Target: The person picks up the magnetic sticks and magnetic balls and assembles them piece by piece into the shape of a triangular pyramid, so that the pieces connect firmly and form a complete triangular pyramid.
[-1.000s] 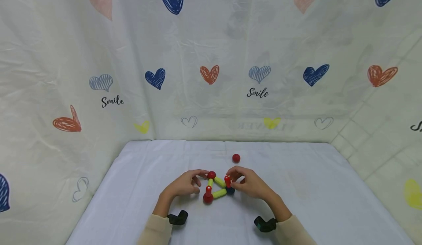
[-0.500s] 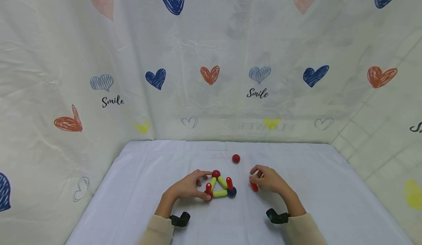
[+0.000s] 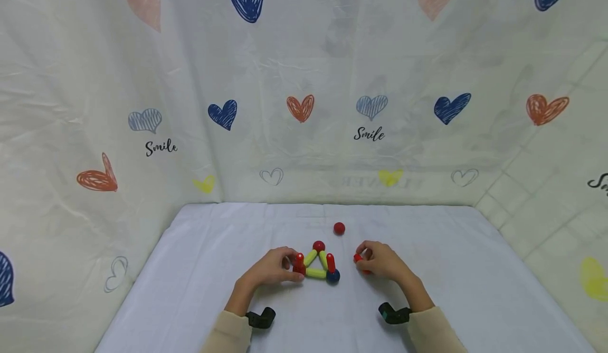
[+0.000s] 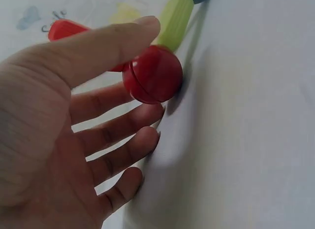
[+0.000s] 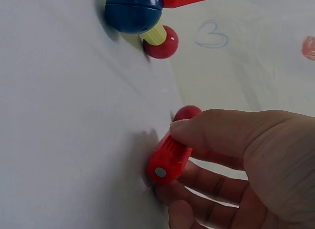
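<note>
Nearest to us are two pale sleeves [image 3: 228,333] and, just past them, two black wrist cameras [image 3: 262,319]. Beyond these we find the left hand [image 3: 269,267], its thumb and forefinger clamped on a dark red ball [image 4: 158,75], its other fingers spread apart. That ball forms the left corner of a triangle lying on the white cloth [image 3: 427,231]. A yellow stick [image 3: 315,273] joins it to the blue ball [image 3: 333,277] at the right corner, and we see a red peg [image 3: 331,262] rising from each. Right of the triangle, and apart from it, the right hand [image 3: 386,261] pinches a red stick [image 5: 169,157] between thumb and fingers; we cannot tell whether it touches the cloth. Farther back, two more yellow sticks [image 3: 310,258] meet at a red corner ball [image 3: 319,246]. Behind that we see a lone red ball [image 3: 339,228], then the heart-printed curtain [image 3: 304,52].
</note>
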A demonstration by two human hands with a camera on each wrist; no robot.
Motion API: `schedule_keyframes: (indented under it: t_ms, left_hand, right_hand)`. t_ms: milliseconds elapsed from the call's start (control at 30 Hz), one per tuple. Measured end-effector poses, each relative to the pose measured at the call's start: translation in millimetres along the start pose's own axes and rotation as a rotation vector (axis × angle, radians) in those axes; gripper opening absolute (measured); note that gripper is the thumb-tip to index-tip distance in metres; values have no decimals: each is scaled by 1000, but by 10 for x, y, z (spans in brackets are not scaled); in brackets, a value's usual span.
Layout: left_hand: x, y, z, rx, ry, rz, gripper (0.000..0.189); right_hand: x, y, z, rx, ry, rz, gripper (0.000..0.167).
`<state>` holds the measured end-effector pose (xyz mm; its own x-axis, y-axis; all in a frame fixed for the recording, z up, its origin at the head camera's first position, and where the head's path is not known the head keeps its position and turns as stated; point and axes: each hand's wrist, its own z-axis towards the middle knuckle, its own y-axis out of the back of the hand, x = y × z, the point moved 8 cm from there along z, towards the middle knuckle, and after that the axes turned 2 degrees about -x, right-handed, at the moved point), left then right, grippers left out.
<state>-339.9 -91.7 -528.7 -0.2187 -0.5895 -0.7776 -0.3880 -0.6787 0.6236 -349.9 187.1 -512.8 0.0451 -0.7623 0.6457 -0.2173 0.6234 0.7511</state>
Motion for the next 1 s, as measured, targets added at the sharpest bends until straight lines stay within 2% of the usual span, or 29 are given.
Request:
schedule_keyframes:
  t_ms: [200, 400, 667, 900, 1000]
  left_hand:
    - [-37, -15, 15, -7, -17, 16, 39]
    - [-80, -12, 3, 0, -43, 19, 35]
    - [-148, -45, -24, 35, -34, 5, 36]
    - [-150, -98, -10, 54, -19, 7, 34]
    - [-171, -106, -11, 63, -39, 8, 34]
  right_hand:
    - [89, 17, 5, -25, 41, 70, 21]
    - [208, 17, 14, -44, 133, 158, 22]
    - [371, -45, 20, -77, 207, 272, 22]
    - [483, -105, -2, -69, 285, 323, 23]
    - [530, -126, -18, -62, 313, 324, 23]
